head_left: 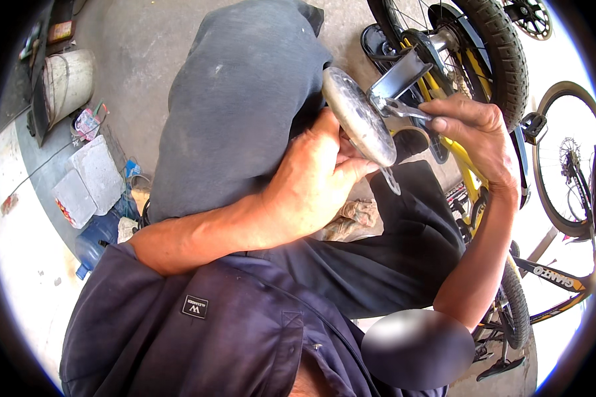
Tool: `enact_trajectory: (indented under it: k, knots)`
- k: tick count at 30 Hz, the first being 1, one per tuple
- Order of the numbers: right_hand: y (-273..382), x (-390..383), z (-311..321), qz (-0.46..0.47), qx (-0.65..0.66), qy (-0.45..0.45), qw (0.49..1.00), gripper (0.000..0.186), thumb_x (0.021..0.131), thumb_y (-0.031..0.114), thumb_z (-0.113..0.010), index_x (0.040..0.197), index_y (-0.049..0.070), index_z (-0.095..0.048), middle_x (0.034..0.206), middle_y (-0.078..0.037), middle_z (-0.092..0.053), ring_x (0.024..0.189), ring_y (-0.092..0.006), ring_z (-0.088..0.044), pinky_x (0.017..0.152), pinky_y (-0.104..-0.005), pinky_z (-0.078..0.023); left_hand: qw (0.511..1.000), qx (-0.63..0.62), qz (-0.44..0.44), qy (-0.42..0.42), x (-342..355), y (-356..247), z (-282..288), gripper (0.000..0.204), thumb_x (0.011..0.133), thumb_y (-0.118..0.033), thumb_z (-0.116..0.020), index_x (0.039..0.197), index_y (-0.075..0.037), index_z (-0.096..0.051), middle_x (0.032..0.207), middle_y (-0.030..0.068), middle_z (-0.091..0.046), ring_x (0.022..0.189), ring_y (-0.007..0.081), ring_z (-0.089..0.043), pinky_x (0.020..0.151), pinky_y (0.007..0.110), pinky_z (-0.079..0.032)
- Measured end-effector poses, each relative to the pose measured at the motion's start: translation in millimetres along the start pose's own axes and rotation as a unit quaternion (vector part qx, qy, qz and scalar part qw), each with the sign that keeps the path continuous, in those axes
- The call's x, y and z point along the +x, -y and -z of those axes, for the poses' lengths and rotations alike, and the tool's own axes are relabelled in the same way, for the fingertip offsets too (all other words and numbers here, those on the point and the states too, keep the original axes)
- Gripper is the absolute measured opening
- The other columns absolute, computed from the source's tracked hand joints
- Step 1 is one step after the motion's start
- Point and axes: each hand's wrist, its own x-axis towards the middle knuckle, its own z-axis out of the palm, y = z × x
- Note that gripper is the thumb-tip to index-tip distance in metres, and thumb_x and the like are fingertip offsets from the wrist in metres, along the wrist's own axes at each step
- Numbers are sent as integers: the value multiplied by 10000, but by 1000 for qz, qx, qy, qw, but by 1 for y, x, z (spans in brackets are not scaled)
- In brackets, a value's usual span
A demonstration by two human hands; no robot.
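Note:
My left hand (pixel 311 175) is closed around the lower side of a small pale wheel (pixel 356 112) with a scuffed rim, held tilted above my legs. A bent metal bracket (pixel 398 74) stands out from the wheel's far right side. Between thumb and fingers, my right hand (pixel 477 135) pinches a grey metal wrench (pixel 407 111), its head against the bracket's base. Below the wheel a second flat metal tool end (pixel 391 180) pokes out near my left thumb; the wheel and hand hide the rest of it.
A yellow bicycle (pixel 467 162) lies close by on the right, its knobby tyre (pixel 506 63) near my right hand. More bicycle wheels (pixel 569 159) are beyond it. On the left are a white bucket (pixel 69 86), pale blocks (pixel 96 175) and a blue water bottle (pixel 99 241).

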Motion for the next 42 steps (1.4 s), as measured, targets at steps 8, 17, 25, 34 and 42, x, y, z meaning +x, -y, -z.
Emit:
enact_trajectory:
  k: [8,17,25,34,42]
  knots:
    - [-2,5,-6,-1,18,18,1000,217,858,76,-710,1068,25,-735,908,-37,-686,869,-107,-608,809,-265,-475,1000,-1,0,7,0,1,1,506,898,-29,-673,1327,38,-413,1180,118,-603,1082,173,-610,949,317,-515]
    - [8,-4,-11,9,-28,-9,1000,219,869,62,-693,1070,-20,-718,925,-78,-719,862,-117,-639,809,-253,-495,1000,18,-15,-12,0,-1,-2,465,892,-2,-667,1290,47,-432,1146,137,-631,1056,191,-642,912,318,-540]
    - [17,-11,-16,5,-56,-29,998,223,874,45,-674,1079,-36,-707,916,-95,-726,834,-102,-634,787,-257,-509,997,73,-7,-23,0,-2,-3,454,883,-1,-672,1276,52,-451,1138,147,-644,1030,202,-659,878,319,-552]
    - [26,-18,-19,12,-92,-36,995,231,882,95,-655,1064,-38,-704,787,-73,-689,716,-103,-611,684,-262,-500,990,136,-19,-35,0,1,-4,523,862,48,-656,1321,58,-405,1119,154,-649,1007,203,-670,872,324,-564]
    - [46,-29,-36,-23,-160,-106,981,249,858,157,-643,1020,-22,-705,732,-148,-675,659,-206,-653,667,-314,-514,985,167,-22,-37,1,4,-4,523,855,45,-649,1317,58,-404,1085,165,-655,998,241,-681,863,334,-561]
